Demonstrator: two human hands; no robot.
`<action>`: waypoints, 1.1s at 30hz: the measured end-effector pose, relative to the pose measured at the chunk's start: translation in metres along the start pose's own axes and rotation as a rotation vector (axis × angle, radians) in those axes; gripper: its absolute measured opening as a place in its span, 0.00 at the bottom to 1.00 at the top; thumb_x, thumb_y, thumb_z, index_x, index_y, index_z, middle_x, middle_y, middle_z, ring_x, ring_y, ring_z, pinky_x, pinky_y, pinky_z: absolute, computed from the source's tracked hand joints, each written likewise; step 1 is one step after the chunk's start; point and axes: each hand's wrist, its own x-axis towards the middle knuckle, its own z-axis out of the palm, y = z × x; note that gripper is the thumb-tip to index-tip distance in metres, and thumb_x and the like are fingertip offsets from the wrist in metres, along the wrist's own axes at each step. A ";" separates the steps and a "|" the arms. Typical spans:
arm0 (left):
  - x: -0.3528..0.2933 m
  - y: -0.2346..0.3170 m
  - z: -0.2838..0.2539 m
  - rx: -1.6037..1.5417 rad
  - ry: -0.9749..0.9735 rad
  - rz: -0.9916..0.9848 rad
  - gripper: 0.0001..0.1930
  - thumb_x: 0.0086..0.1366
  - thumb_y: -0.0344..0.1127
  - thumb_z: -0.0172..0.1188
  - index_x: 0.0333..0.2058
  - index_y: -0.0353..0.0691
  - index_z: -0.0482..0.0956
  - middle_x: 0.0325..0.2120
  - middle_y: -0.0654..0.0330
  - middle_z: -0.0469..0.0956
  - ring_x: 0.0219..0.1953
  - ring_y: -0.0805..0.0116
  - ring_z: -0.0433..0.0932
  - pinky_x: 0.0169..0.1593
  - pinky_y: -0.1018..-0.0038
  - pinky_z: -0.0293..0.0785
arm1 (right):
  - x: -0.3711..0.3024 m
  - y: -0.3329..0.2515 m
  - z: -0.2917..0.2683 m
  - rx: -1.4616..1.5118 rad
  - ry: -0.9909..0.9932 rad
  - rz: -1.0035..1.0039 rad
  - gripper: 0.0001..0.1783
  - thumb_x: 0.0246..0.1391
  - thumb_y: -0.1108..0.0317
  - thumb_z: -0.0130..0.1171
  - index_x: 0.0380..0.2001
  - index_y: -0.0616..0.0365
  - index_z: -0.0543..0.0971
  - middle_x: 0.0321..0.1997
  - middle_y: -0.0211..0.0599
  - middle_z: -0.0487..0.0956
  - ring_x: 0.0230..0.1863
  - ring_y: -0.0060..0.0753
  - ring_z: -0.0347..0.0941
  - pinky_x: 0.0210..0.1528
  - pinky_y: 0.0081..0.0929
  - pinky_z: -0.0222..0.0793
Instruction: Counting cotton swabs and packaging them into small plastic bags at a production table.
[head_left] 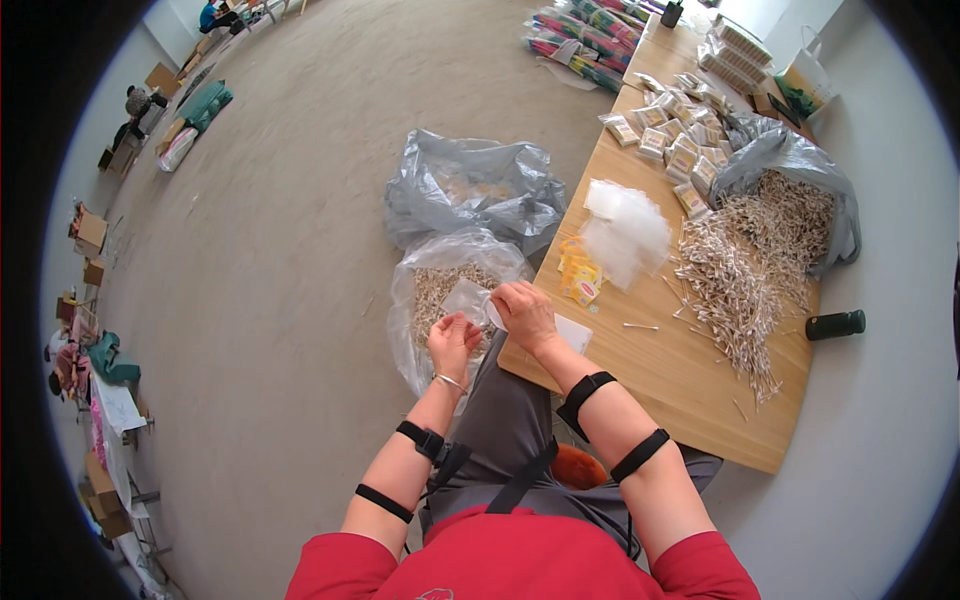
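While my left hand (455, 338) pinches a bunch of cotton swabs and my right hand (524, 312) grips a small clear bag (470, 297) open at the wooden table's (660, 375) near-left corner, filled packets (672, 140) lie at its far end; a big loose swab pile (745, 265) remains.

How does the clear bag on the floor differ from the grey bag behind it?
The clear bag is see-through and shows pale sticks inside; the grey bag is cloudy and hides most of its contents. The clear bag lies close to the left hand; the grey bag lies farther away. Both are crumpled, open plastic bags on the floor.
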 end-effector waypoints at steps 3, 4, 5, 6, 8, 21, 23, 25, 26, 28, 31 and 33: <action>0.018 -0.004 0.003 0.009 0.024 -0.002 0.16 0.59 0.31 0.62 0.41 0.37 0.64 0.29 0.62 0.74 0.28 0.73 0.75 0.31 0.78 0.76 | 0.006 0.001 0.005 0.002 0.002 -0.055 0.04 0.48 0.66 0.58 0.24 0.51 0.75 0.25 0.30 0.77 0.33 0.34 0.73 0.36 0.32 0.69; 0.024 -0.006 0.006 0.069 0.048 0.050 0.16 0.59 0.30 0.62 0.42 0.37 0.65 0.29 0.61 0.74 0.28 0.74 0.75 0.31 0.78 0.76 | 0.008 0.003 0.007 0.002 0.003 -0.053 0.04 0.48 0.66 0.58 0.24 0.51 0.75 0.25 0.30 0.77 0.33 0.34 0.73 0.36 0.32 0.69; 0.030 -0.006 0.008 0.071 0.047 0.049 0.16 0.59 0.30 0.62 0.42 0.37 0.65 0.29 0.61 0.74 0.28 0.74 0.75 0.31 0.78 0.76 | 0.010 0.004 0.009 -0.013 -0.009 -0.052 0.04 0.48 0.66 0.58 0.24 0.51 0.75 0.25 0.29 0.77 0.33 0.34 0.73 0.36 0.31 0.69; 0.037 -0.007 0.010 0.141 0.113 0.113 0.16 0.59 0.29 0.62 0.42 0.37 0.65 0.29 0.61 0.75 0.27 0.74 0.75 0.30 0.78 0.76 | 0.011 0.007 0.012 -0.028 -0.020 -0.052 0.04 0.48 0.65 0.58 0.23 0.51 0.75 0.26 0.29 0.77 0.33 0.34 0.73 0.36 0.31 0.69; 0.046 -0.010 0.012 0.214 0.179 0.177 0.16 0.59 0.29 0.62 0.42 0.37 0.65 0.29 0.61 0.75 0.27 0.74 0.75 0.30 0.78 0.76 | 0.016 0.013 0.017 -0.031 -0.049 -0.050 0.05 0.48 0.65 0.58 0.23 0.51 0.75 0.25 0.29 0.77 0.33 0.35 0.73 0.36 0.31 0.69; -0.002 -0.037 0.029 0.193 0.044 0.083 0.18 0.58 0.27 0.63 0.44 0.34 0.66 0.32 0.58 0.77 0.27 0.72 0.75 0.30 0.78 0.73 | 0.006 0.034 -0.020 0.173 -0.196 0.147 0.07 0.45 0.68 0.56 0.31 0.55 0.78 0.37 0.39 0.79 0.49 0.43 0.70 0.53 0.35 0.64; -0.002 -0.035 0.031 0.246 0.064 0.074 0.17 0.57 0.27 0.63 0.44 0.34 0.67 0.31 0.59 0.77 0.27 0.73 0.75 0.30 0.78 0.72 | 0.008 0.026 -0.014 0.177 -0.127 0.183 0.08 0.47 0.67 0.55 0.32 0.56 0.79 0.39 0.39 0.78 0.52 0.43 0.68 0.55 0.35 0.62; 0.000 -0.032 0.030 0.291 0.048 0.084 0.18 0.57 0.27 0.63 0.44 0.34 0.67 0.31 0.59 0.77 0.27 0.74 0.75 0.30 0.79 0.72 | 0.009 0.022 -0.006 -0.041 -0.273 0.228 0.10 0.50 0.65 0.53 0.34 0.57 0.79 0.44 0.39 0.77 0.57 0.42 0.63 0.58 0.37 0.58; 0.001 -0.031 0.030 0.330 0.039 0.094 0.18 0.58 0.27 0.63 0.45 0.34 0.66 0.31 0.59 0.77 0.28 0.74 0.75 0.30 0.79 0.72 | 0.009 0.023 -0.006 -0.040 -0.265 0.232 0.10 0.50 0.65 0.53 0.34 0.57 0.79 0.44 0.39 0.77 0.57 0.42 0.63 0.58 0.37 0.58; 0.002 -0.030 0.029 0.289 0.039 0.066 0.19 0.57 0.26 0.63 0.45 0.34 0.66 0.31 0.60 0.77 0.28 0.75 0.75 0.31 0.79 0.72 | 0.006 0.030 0.000 -0.079 -0.273 0.215 0.11 0.50 0.64 0.53 0.33 0.59 0.79 0.45 0.38 0.75 0.58 0.42 0.62 0.59 0.39 0.57; -0.003 -0.032 0.024 0.265 0.024 0.051 0.20 0.57 0.26 0.63 0.46 0.33 0.66 0.30 0.59 0.78 0.28 0.75 0.75 0.32 0.80 0.71 | 0.003 0.046 -0.003 -0.013 -0.249 0.137 0.09 0.51 0.66 0.53 0.28 0.61 0.78 0.46 0.37 0.74 0.57 0.44 0.62 0.58 0.41 0.58; -0.010 -0.034 0.025 0.286 -0.001 0.064 0.22 0.56 0.26 0.64 0.47 0.33 0.65 0.29 0.58 0.78 0.29 0.75 0.75 0.33 0.81 0.71 | -0.003 0.049 -0.005 -0.004 -0.229 0.101 0.08 0.50 0.68 0.53 0.28 0.61 0.78 0.46 0.39 0.74 0.57 0.46 0.62 0.59 0.41 0.58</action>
